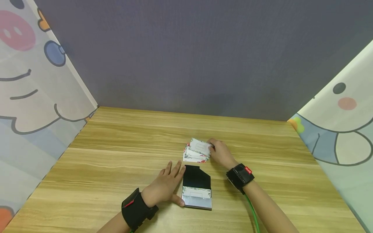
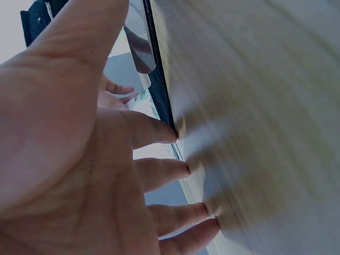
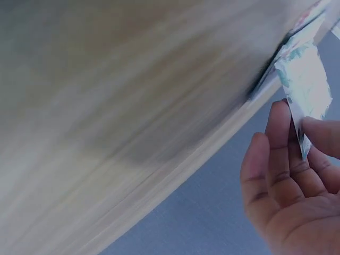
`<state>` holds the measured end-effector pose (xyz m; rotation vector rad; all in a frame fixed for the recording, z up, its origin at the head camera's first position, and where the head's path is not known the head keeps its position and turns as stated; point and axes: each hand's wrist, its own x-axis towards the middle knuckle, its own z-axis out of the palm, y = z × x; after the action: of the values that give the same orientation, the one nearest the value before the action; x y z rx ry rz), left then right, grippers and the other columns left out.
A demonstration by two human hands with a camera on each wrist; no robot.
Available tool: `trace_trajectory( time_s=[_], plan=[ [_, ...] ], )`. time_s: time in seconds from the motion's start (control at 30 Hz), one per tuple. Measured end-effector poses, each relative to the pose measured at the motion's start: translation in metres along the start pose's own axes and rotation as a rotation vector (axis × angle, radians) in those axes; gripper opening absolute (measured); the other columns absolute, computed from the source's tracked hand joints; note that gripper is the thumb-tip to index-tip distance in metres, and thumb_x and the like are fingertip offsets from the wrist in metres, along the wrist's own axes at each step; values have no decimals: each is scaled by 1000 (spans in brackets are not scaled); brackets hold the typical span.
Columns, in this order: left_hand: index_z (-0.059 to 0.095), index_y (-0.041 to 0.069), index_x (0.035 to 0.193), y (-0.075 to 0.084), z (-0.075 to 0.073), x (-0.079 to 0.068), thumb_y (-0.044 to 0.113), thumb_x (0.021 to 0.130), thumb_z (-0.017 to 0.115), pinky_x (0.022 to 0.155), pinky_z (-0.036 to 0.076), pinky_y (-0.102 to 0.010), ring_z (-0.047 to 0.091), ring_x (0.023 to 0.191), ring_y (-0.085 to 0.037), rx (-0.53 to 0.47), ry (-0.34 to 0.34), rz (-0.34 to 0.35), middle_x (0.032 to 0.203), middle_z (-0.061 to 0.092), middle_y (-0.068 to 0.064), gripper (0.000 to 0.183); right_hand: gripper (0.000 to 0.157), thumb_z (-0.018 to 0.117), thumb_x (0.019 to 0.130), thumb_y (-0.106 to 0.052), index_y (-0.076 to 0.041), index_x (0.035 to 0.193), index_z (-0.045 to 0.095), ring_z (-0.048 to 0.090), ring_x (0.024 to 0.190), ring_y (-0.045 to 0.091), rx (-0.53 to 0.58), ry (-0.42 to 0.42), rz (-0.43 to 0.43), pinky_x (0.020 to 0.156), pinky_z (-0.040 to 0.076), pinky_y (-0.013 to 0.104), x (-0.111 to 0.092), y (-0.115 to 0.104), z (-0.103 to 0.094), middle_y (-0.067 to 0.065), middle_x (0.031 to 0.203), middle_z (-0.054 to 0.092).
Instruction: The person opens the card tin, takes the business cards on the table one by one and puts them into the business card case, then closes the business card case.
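Note:
My right hand pinches a white card with a leafy printed border between thumb and fingers, as the right wrist view also shows. That card is tilted over a small fanned pile of cards, some with red floral corners. Nearer to me lies a card case, its black flap folded back and its front silvery. One bordered card shows inside it. Spread flat, my left hand rests on the table, with thumb and index finger along the case's left edge. Its fingertips press on the wood.
The wood-grain table meets a dark grey panel at the back. Cartoon-printed sheets stand at both sides. Black bands are strapped round both wrists, and a green cable runs from the right one.

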<state>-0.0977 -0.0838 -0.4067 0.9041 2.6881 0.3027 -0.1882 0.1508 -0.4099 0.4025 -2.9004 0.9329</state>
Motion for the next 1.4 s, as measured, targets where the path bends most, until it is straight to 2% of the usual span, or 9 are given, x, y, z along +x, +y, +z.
trace_trajectory(
  time_s=[0.2,0.4,0.57,0.77,0.9,1.1,1.4],
  plan=[
    [25,1,142,1,-1,-1,62,54,69,100,30,-61,15,130,-51,-15,-1,-7,150,17,-24,115,19,53,84,5,3,102,61,55,73,22,50,0,-26,63,48,38,-6,-2,-6,17,88,65],
    [25,1,142,1,-1,-1,61,54,69,99,31,-61,15,130,-51,-19,-1,-5,150,16,-24,115,17,58,81,6,2,97,62,55,66,18,54,-3,-67,56,48,34,-15,-3,-9,14,79,64],
    [24,1,142,1,0,-2,61,54,69,99,30,-62,14,130,-51,-21,2,-2,150,16,-25,115,17,58,80,8,2,95,63,54,63,15,84,-22,-84,52,47,31,-22,-5,-10,12,76,64],
    [24,1,142,1,0,-2,61,54,69,100,30,-62,14,130,-51,-25,0,-5,150,16,-25,116,16,59,78,9,1,91,63,53,65,14,96,-57,-107,56,48,31,-30,-7,-11,11,78,64],
    [24,1,142,1,0,-2,61,54,69,99,30,-62,15,130,-51,-21,11,-1,150,17,-25,116,19,59,78,9,1,94,64,52,65,13,108,-96,-146,57,49,32,-37,-8,-12,10,80,65],
    [24,0,142,1,1,-1,62,54,68,99,31,-61,15,129,-52,-15,21,3,149,17,-26,116,25,58,79,8,-2,101,63,50,67,13,119,-187,-200,58,48,30,-49,-14,-15,11,95,66],
    [24,0,142,0,1,-1,62,54,68,99,30,-61,14,129,-51,-27,19,1,150,17,-25,116,24,57,79,8,-4,99,63,55,74,14,138,-318,-228,63,52,32,-61,-24,-17,9,94,65]
  ],
)
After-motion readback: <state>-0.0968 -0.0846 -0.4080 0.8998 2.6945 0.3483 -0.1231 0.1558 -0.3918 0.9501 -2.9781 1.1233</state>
